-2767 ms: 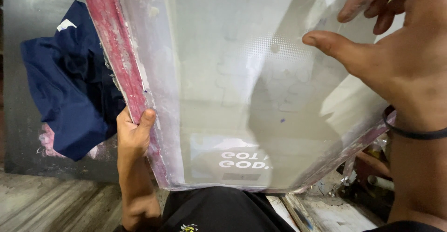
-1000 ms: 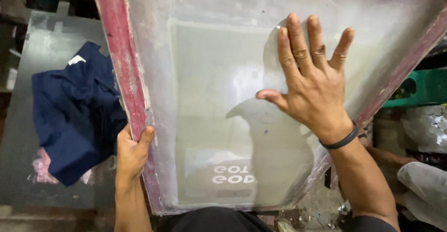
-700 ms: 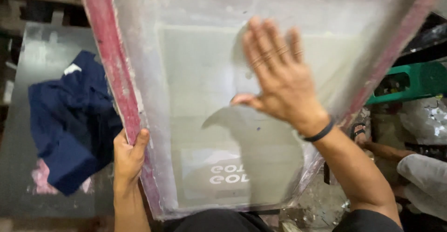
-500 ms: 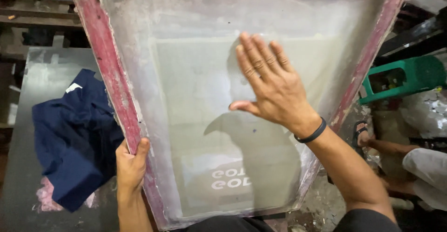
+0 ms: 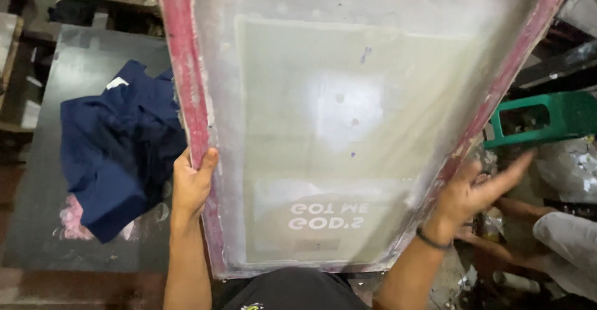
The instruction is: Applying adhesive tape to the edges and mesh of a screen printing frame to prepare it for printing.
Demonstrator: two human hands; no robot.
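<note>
Red-framed screen [image 5: 348, 117]: tilted up between both hands, its pale mesh carrying a rectangular sheet with white mirrored lettering low down.
Left hand [image 5: 191, 184]: clamped on the frame's left rail.
Right hand [image 5: 476, 189]: blurred, fingers spread at the right rail; grip unclear.
Blue cloth [image 5: 118, 148]: crumpled on the dark tabletop [image 5: 43, 223], left of the left hand.
Green stool [image 5: 547, 118]: beyond the right hand.

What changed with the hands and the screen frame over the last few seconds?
The right hand lifted off the mesh, where it had been pressing flat, and moved down to the right edge of the red-framed screen. The left hand stayed gripping the left rail; the navy cloth lay unmoved.
</note>
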